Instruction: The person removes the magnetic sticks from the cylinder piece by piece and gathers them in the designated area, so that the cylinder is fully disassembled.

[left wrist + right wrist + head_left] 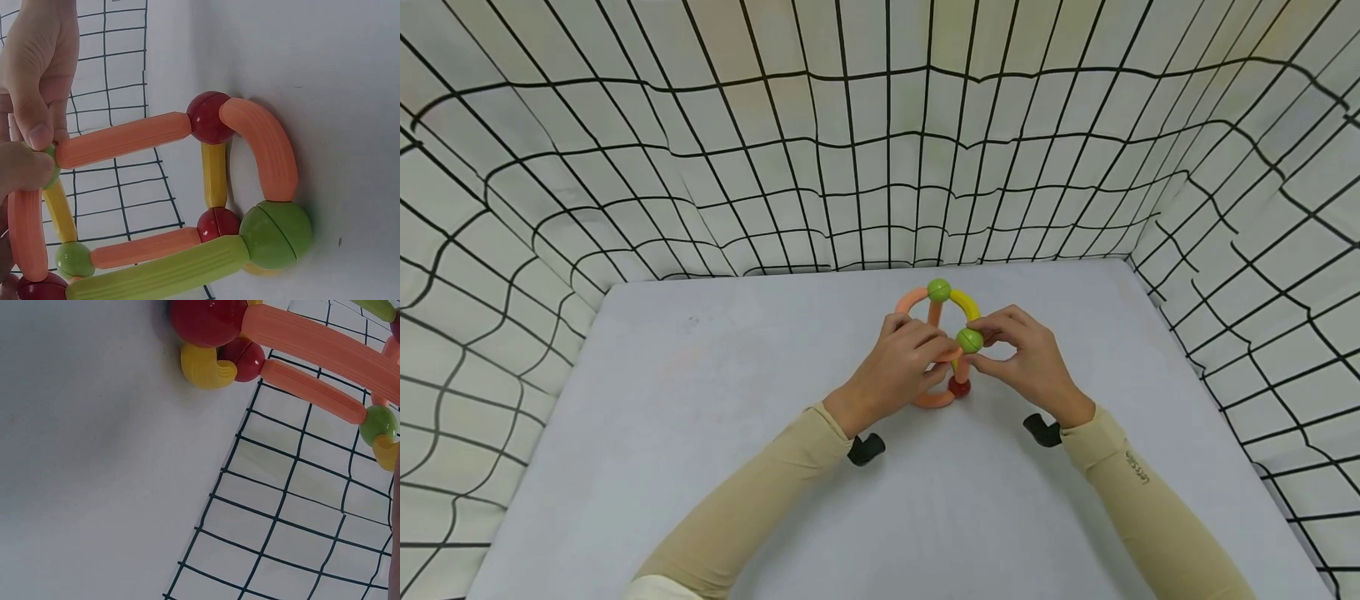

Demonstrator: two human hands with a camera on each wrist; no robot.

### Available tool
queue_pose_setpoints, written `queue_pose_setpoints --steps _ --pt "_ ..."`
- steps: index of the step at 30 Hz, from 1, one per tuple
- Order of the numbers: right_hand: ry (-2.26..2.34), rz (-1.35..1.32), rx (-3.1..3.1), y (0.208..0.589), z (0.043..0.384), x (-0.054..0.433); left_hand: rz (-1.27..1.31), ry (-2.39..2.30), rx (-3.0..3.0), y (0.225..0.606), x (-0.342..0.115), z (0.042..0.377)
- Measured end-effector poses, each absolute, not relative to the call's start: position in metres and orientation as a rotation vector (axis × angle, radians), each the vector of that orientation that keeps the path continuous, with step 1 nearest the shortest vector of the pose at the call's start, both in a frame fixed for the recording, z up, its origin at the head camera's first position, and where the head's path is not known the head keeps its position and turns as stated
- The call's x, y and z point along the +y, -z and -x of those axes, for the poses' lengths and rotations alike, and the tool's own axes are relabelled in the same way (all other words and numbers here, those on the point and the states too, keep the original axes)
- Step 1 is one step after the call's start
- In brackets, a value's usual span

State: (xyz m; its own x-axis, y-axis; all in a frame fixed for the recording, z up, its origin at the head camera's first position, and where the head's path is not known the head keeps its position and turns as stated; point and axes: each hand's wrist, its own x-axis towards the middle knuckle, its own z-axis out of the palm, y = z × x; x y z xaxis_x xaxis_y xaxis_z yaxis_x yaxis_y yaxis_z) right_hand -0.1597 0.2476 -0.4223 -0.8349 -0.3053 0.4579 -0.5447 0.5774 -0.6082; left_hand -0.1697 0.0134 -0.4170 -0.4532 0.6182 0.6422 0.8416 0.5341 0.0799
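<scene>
A magnetic stick-and-ball frame stands on the table, its lower ring of curved sticks joined by upright sticks to an upper ring. My right hand pinches the upper green ball between thumb and fingers. From the left, my left hand grips the orange curved stick beside that ball, its thumb touching the ball. A yellow curved stick links the ball to another green ball at the back. Below, an orange upright stick runs down to a red ball. My left hand hides part of the frame.
The white table ends at a black grid net over pale walls at the back and sides. Black wrist camera mounts hang by both wrists. A green upright stick meets a lower green ball.
</scene>
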Motion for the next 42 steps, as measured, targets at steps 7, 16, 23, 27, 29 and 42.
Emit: queue_pose_setpoints --steps 7,16,23,27,29,42 --pt "-1.114 -0.707 -2.502 0.4221 0.1594 0.2476 1.189 0.517 -2.204 0.4159 0.0128 0.1704" --pt "-1.116 -0.713 -2.49 0.4223 0.1606 0.2483 1.202 0.505 -2.199 0.4142 0.0112 0.1703" --pt "-1.133 -0.715 -2.481 0.4227 0.161 0.249 1.222 0.515 -2.207 0.4122 0.0121 0.1721" --pt "-1.135 -0.709 -2.477 0.4225 0.1608 0.2489 1.232 0.509 -2.212 0.4117 0.0119 0.1725" --pt "-1.136 -0.707 -2.478 0.4226 0.1609 0.2491 1.236 0.493 -2.211 0.4123 0.011 0.1725" --pt "-1.185 -0.693 -2.476 0.4245 0.1589 0.2492 1.277 0.367 -2.225 0.4146 0.0085 0.1694"
